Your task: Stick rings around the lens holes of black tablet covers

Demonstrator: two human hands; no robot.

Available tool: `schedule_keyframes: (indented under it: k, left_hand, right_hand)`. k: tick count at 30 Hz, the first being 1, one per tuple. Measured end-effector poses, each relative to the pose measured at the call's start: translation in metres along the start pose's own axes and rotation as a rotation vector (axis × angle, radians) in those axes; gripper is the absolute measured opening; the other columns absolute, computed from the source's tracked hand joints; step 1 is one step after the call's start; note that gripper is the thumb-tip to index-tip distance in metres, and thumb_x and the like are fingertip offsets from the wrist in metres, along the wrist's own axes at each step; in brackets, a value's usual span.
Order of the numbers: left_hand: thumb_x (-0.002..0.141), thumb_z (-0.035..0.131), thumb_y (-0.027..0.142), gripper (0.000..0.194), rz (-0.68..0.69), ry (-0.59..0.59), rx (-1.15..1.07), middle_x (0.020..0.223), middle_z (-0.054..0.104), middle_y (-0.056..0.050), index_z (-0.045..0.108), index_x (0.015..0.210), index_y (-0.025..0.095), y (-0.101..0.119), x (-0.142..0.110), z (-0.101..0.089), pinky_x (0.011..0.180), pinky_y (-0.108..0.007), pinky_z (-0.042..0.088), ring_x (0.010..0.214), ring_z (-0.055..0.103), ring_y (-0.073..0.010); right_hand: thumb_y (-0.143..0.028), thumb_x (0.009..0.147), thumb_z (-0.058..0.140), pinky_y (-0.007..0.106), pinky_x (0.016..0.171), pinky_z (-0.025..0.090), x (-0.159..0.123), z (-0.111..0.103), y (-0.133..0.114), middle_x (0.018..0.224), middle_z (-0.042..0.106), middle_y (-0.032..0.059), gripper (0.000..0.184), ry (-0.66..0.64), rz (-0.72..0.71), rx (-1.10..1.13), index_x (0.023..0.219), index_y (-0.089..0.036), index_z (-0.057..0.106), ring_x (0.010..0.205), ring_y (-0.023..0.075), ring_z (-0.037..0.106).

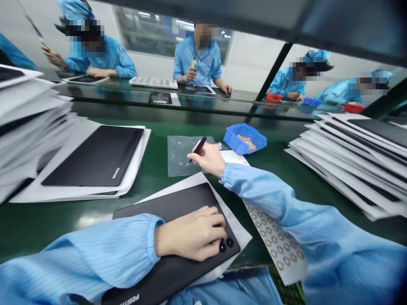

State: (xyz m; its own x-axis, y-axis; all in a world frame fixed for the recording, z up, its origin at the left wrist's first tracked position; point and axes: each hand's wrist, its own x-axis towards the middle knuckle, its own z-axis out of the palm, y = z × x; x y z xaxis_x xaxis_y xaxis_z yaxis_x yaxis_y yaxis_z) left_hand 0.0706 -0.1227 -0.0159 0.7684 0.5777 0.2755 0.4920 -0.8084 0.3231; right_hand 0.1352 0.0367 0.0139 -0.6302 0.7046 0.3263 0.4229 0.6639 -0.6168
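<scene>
My left hand point(193, 233) rests on the back of a black tablet point(171, 203), its fingers bent close to the two round camera lenses point(226, 244). A white sheet lies under this tablet, which sits at an angle near the table's front edge. In my right hand point(212, 157) is a slim pair of black tweezers point(200, 146), pinched between thumb and fingers. Their tip points down over a clear plastic bag point(181, 159) with small bits on it. Beneath my right forearm runs a white sheet of ring-shaped stickers point(280, 243), partly covered by the sleeve.
A blue bin point(243, 140) of small tan pieces stands beyond my right hand. Another black tablet point(95, 156) lies on white sheets at left. Stacks of tablets and sheets rise at far left point(28, 127) and right point(346, 161). Several people work across the bench behind a ledge.
</scene>
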Motion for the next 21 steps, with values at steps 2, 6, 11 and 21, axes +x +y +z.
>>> schedule_keyframes:
  k: [2,6,11,21]
  left_hand:
    - [0.084,0.048,0.017,0.017,-0.022,-0.006,0.056,0.091,0.059,-0.006,0.063,0.092,0.014,-0.002,0.000,-0.001,0.077,-0.031,0.044,0.080,0.049,-0.0186]
    - [0.085,0.049,0.019,0.027,-0.265,0.043,0.141,0.104,0.056,-0.007,0.055,0.111,0.016,-0.014,-0.001,-0.008,0.088,-0.034,0.043,0.096,0.048,-0.0213]
    - [0.090,0.046,0.029,0.031,-0.666,0.104,0.256,0.108,0.052,-0.015,0.048,0.114,0.010,-0.039,-0.010,-0.028,0.087,-0.045,0.043,0.100,0.050,-0.0282]
    - [0.089,0.028,0.037,0.040,-0.797,-0.027,0.195,0.072,0.067,-0.008,0.058,0.069,0.021,-0.086,-0.040,-0.029,0.069,-0.036,0.052,0.068,0.066,-0.0238]
  right_hand:
    - [-0.016,0.076,0.066,0.028,0.066,0.048,0.011,0.008,0.005,0.062,0.061,0.0011,0.018,-0.030,-0.015,-0.028,0.064,-0.017,0.052,0.063,0.0160,0.063]
    - [-0.017,0.076,0.066,0.026,0.065,0.046,0.007,-0.009,0.004,0.068,0.061,0.0015,0.016,-0.041,-0.039,-0.065,0.066,-0.017,0.053,0.063,0.0144,0.060]
    - [-0.028,0.086,0.054,0.026,0.061,0.044,-0.029,-0.052,0.003,0.066,0.062,0.0016,0.021,-0.112,-0.013,-0.079,0.068,-0.017,0.055,0.061,0.0141,0.058]
    - [-0.038,0.076,0.069,0.020,0.052,0.038,-0.084,-0.035,0.026,0.055,0.055,-0.0032,0.029,-0.216,0.139,-0.127,0.060,-0.017,0.056,0.054,0.0098,0.052]
